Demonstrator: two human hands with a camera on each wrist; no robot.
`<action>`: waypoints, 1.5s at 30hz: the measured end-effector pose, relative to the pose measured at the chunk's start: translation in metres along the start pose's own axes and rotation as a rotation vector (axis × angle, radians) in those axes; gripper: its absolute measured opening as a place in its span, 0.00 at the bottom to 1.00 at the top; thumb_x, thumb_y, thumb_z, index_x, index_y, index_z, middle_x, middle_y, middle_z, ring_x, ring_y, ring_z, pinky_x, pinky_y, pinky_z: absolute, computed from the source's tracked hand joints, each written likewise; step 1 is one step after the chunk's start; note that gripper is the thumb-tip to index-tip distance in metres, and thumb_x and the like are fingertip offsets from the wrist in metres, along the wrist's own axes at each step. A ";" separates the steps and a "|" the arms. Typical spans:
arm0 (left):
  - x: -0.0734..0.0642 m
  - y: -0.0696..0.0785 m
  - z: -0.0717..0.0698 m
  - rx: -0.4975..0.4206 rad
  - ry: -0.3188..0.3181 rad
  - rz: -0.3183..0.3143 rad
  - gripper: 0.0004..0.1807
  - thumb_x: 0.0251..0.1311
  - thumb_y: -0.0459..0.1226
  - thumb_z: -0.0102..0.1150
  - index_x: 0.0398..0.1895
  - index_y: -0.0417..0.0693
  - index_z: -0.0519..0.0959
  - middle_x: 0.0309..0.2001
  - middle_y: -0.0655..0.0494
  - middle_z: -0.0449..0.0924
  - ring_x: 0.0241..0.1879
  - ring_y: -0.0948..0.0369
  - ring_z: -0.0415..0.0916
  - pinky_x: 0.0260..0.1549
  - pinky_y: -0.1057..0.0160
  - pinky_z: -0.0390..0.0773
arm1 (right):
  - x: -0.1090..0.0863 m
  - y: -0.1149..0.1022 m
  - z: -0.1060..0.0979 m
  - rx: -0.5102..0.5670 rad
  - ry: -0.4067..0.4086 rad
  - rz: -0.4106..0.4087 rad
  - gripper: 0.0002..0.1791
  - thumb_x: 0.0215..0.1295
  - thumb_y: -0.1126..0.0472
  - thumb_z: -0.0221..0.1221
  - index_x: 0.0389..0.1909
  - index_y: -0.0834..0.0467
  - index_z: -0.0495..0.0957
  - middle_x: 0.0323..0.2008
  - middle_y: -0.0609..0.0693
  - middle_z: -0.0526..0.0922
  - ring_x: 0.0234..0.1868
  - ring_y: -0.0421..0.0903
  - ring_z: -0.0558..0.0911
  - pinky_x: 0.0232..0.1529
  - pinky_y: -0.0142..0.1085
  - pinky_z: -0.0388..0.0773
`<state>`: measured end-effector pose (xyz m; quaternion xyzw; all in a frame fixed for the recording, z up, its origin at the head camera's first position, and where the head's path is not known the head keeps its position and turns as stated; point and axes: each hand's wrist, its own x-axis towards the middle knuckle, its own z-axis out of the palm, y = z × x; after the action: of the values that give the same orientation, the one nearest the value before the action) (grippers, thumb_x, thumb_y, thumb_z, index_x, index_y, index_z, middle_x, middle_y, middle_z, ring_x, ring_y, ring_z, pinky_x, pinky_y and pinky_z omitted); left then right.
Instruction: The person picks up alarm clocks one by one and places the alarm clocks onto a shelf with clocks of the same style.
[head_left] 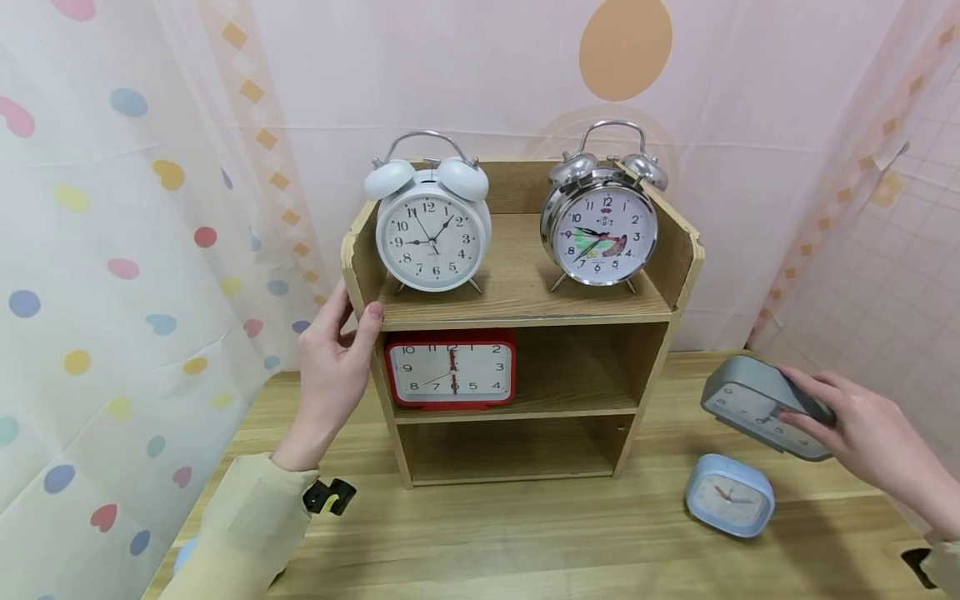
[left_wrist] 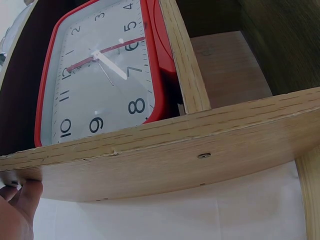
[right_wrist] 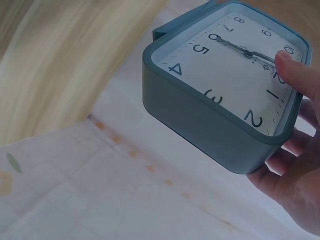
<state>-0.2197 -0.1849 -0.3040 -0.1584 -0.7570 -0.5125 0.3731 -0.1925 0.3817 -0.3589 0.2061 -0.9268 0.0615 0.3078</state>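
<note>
One table (head_left: pixel 510 533) carries a shelf (head_left: pixel 525 320); right of it, the gray clock (head_left: pixel 750 408) is tilted in the air. The right hand's (head_left: pixel 866 417) grip holds it, thumb on the dial; leveling it would help. The left hand (head_left: pixel 330 367) touches the shelf's side; light pressure should steady it. Avoid bumping the nearby blue clock (head_left: pixel 729 497).

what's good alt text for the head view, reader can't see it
A person's right hand holds a gray clock near a small blue clock on a table; the left hand touches a wooden shelf. A white alarm clock and a silver alarm clock stand on its top level, a red clock below.
</note>
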 end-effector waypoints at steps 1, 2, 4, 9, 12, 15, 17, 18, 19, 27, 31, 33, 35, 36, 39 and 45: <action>0.000 0.000 0.000 0.001 0.001 0.000 0.26 0.77 0.35 0.56 0.76 0.50 0.72 0.69 0.44 0.80 0.60 0.80 0.77 0.47 0.83 0.81 | 0.001 -0.002 -0.001 0.002 0.010 -0.014 0.29 0.63 0.50 0.73 0.59 0.65 0.82 0.36 0.55 0.86 0.26 0.36 0.74 0.23 0.39 0.74; 0.000 0.000 0.000 0.001 0.001 0.000 0.26 0.77 0.35 0.56 0.76 0.51 0.72 0.69 0.44 0.80 0.60 0.80 0.77 0.47 0.83 0.81 | 0.001 -0.003 -0.003 0.004 0.017 -0.026 0.29 0.63 0.50 0.72 0.58 0.64 0.82 0.35 0.53 0.85 0.26 0.34 0.72 0.23 0.38 0.73; 0.000 0.000 0.000 0.000 0.000 -0.003 0.26 0.77 0.35 0.56 0.76 0.51 0.72 0.69 0.44 0.80 0.60 0.80 0.77 0.47 0.83 0.81 | 0.003 -0.008 -0.006 0.006 0.029 -0.048 0.29 0.64 0.48 0.71 0.58 0.63 0.82 0.34 0.51 0.84 0.26 0.31 0.70 0.22 0.37 0.72; 0.000 0.000 0.000 -0.001 0.001 -0.015 0.27 0.77 0.35 0.56 0.77 0.52 0.72 0.70 0.45 0.79 0.61 0.80 0.76 0.48 0.83 0.81 | 0.007 -0.021 -0.015 0.004 0.036 -0.082 0.30 0.63 0.45 0.71 0.58 0.61 0.83 0.36 0.52 0.86 0.26 0.34 0.74 0.22 0.37 0.73; 0.000 0.001 0.000 -0.003 0.001 -0.018 0.26 0.77 0.35 0.56 0.76 0.52 0.72 0.69 0.45 0.80 0.61 0.79 0.77 0.48 0.83 0.81 | 0.009 -0.028 -0.019 0.006 0.034 -0.098 0.31 0.63 0.44 0.71 0.58 0.61 0.83 0.37 0.52 0.86 0.25 0.34 0.74 0.22 0.35 0.72; 0.000 0.001 0.000 -0.008 -0.001 -0.022 0.26 0.77 0.35 0.56 0.76 0.52 0.72 0.69 0.45 0.80 0.60 0.79 0.77 0.48 0.82 0.81 | 0.010 -0.035 -0.024 0.009 0.031 -0.122 0.31 0.62 0.44 0.71 0.60 0.58 0.83 0.38 0.50 0.86 0.25 0.31 0.73 0.22 0.31 0.71; 0.000 0.001 0.000 -0.006 -0.001 -0.024 0.26 0.77 0.36 0.56 0.76 0.53 0.72 0.69 0.46 0.80 0.61 0.79 0.77 0.48 0.83 0.81 | 0.011 -0.039 -0.027 0.011 0.030 -0.141 0.31 0.62 0.45 0.71 0.63 0.56 0.82 0.38 0.49 0.86 0.26 0.29 0.72 0.22 0.27 0.69; 0.000 0.001 0.000 -0.005 -0.001 -0.025 0.26 0.77 0.36 0.56 0.76 0.53 0.72 0.69 0.46 0.80 0.61 0.79 0.77 0.48 0.83 0.81 | 0.011 -0.041 -0.028 0.012 0.034 -0.153 0.31 0.63 0.44 0.71 0.64 0.54 0.82 0.39 0.48 0.86 0.27 0.28 0.72 0.23 0.26 0.69; 0.000 0.001 0.000 -0.003 -0.001 -0.025 0.26 0.77 0.36 0.56 0.76 0.53 0.72 0.69 0.45 0.80 0.61 0.79 0.77 0.48 0.83 0.81 | 0.011 -0.042 -0.029 0.014 0.036 -0.162 0.32 0.62 0.45 0.71 0.65 0.53 0.81 0.39 0.47 0.86 0.27 0.28 0.72 0.23 0.25 0.68; 0.000 0.002 0.001 -0.008 -0.007 -0.027 0.27 0.77 0.35 0.56 0.77 0.51 0.72 0.69 0.44 0.80 0.61 0.80 0.76 0.47 0.83 0.81 | 0.012 -0.052 -0.040 0.077 0.062 -0.202 0.32 0.64 0.39 0.68 0.65 0.51 0.81 0.39 0.44 0.85 0.30 0.26 0.71 0.26 0.21 0.67; 0.000 0.001 0.000 -0.012 0.001 -0.031 0.27 0.77 0.36 0.56 0.77 0.52 0.72 0.69 0.45 0.80 0.60 0.80 0.77 0.47 0.83 0.81 | 0.015 -0.062 -0.046 0.112 0.068 -0.232 0.32 0.68 0.36 0.63 0.66 0.51 0.82 0.40 0.44 0.85 0.30 0.25 0.71 0.27 0.20 0.68; 0.000 0.001 0.000 -0.011 0.003 -0.029 0.27 0.77 0.35 0.56 0.77 0.52 0.72 0.69 0.45 0.80 0.60 0.80 0.77 0.47 0.83 0.81 | 0.016 -0.068 -0.048 0.119 0.069 -0.242 0.33 0.70 0.34 0.60 0.66 0.51 0.81 0.41 0.43 0.85 0.30 0.25 0.72 0.27 0.20 0.69; 0.000 0.001 0.000 -0.011 0.002 -0.027 0.27 0.77 0.35 0.56 0.77 0.52 0.72 0.69 0.45 0.80 0.60 0.80 0.77 0.47 0.83 0.81 | 0.017 -0.074 -0.051 0.122 0.078 -0.248 0.34 0.71 0.32 0.56 0.66 0.50 0.82 0.41 0.43 0.85 0.30 0.27 0.74 0.28 0.20 0.70; 0.000 0.000 0.000 -0.011 0.001 -0.026 0.27 0.77 0.35 0.56 0.77 0.52 0.72 0.69 0.45 0.80 0.61 0.80 0.77 0.47 0.83 0.81 | 0.018 -0.077 -0.052 0.123 0.083 -0.252 0.35 0.72 0.31 0.53 0.66 0.50 0.82 0.41 0.43 0.85 0.31 0.27 0.74 0.28 0.19 0.70; 0.000 0.001 0.000 -0.008 -0.001 -0.027 0.26 0.77 0.35 0.56 0.76 0.52 0.72 0.69 0.45 0.80 0.60 0.80 0.77 0.47 0.83 0.81 | 0.021 -0.085 -0.054 0.138 0.095 -0.261 0.37 0.73 0.28 0.46 0.65 0.49 0.82 0.42 0.42 0.86 0.34 0.28 0.77 0.32 0.19 0.72; -0.001 0.001 0.000 -0.003 -0.003 -0.033 0.26 0.77 0.36 0.56 0.76 0.52 0.72 0.69 0.45 0.80 0.61 0.80 0.76 0.47 0.83 0.81 | 0.026 -0.099 -0.055 0.166 0.088 -0.273 0.36 0.74 0.28 0.47 0.66 0.48 0.82 0.46 0.41 0.87 0.38 0.29 0.80 0.36 0.17 0.73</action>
<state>-0.2183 -0.1846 -0.3034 -0.1473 -0.7591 -0.5197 0.3633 -0.1395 0.2961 -0.3003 0.3521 -0.8675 0.1042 0.3356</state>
